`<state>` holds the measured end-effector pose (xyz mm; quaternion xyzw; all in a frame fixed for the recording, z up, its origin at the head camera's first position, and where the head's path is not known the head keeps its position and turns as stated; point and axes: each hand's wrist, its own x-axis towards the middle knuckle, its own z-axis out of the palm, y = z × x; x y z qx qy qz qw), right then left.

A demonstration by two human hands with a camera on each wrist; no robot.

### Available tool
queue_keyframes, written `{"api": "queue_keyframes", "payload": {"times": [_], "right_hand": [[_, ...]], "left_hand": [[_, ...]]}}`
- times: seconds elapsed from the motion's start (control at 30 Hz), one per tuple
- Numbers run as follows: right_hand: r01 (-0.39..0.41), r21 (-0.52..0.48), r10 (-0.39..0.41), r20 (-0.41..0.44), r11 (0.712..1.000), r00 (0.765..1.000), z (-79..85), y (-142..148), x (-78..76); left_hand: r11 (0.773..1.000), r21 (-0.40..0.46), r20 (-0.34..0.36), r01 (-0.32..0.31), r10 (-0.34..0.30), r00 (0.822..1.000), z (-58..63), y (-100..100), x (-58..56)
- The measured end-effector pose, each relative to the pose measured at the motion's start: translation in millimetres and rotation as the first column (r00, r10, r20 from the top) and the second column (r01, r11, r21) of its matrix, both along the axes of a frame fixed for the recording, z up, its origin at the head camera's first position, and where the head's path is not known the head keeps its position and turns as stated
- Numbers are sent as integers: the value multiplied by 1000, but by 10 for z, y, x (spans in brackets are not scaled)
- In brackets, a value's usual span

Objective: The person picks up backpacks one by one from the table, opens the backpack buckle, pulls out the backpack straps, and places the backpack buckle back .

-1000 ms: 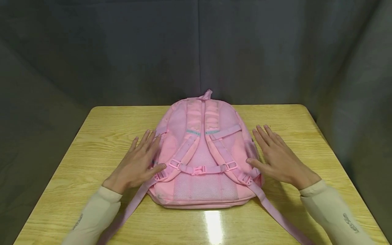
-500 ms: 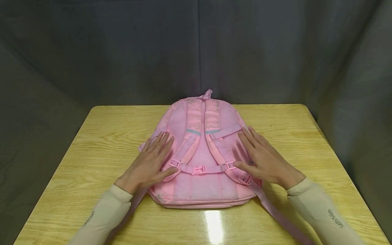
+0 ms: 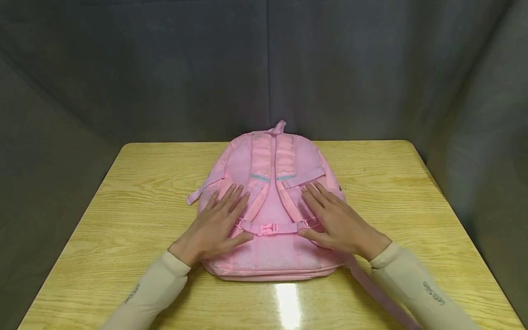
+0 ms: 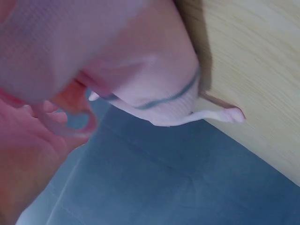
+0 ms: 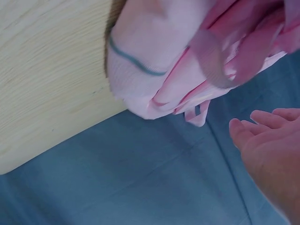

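Note:
A pink backpack [image 3: 276,259] lies on the table with its shoulder straps up and its top loop at the far end. A pink chest-strap buckle [image 3: 268,229] joins the two straps across the middle. My left hand [image 3: 214,224] is over the left strap, fingers extended and palm down. On the other side, my right hand [image 3: 340,224] is over the right strap in the same pose. The right wrist view has that hand apart from the bag. In the left wrist view a strap loop [image 4: 70,131] overlaps my left fingers; whether they touch it I cannot tell.
The bag stands on a wood-grain table [image 3: 136,197]. A dark curtain [image 3: 185,73] hangs behind it and at both sides. One loose strap tail [image 3: 381,295] runs toward the near right edge, and a short strap end [image 3: 198,195] sticks out at the left.
Both hands have moved inward from beside the backpack to over its straps, fingers still extended. The backpack has stayed in place.

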<state>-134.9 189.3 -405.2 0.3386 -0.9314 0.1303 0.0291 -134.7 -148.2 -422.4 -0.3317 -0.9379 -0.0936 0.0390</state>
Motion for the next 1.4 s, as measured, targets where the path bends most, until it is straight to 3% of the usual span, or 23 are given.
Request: {"api": "queue_keyframes", "payload": {"times": [0.57, 0.9, 1.4], "right_hand": [[-107, 12, 107, -14, 994, 994, -98, -297, 66], [-150, -14, 149, -84, 989, 985, -150, -383, 74], [-200, 27, 201, -177, 979, 963, -177, -475, 62]], "left_hand": [[994, -51, -29, 92, -94, 995, -81, 226, 73], [988, -87, -27, 127, -130, 991, -96, 286, 97], [979, -86, -200, 185, -199, 959, -127, 362, 111]]}}
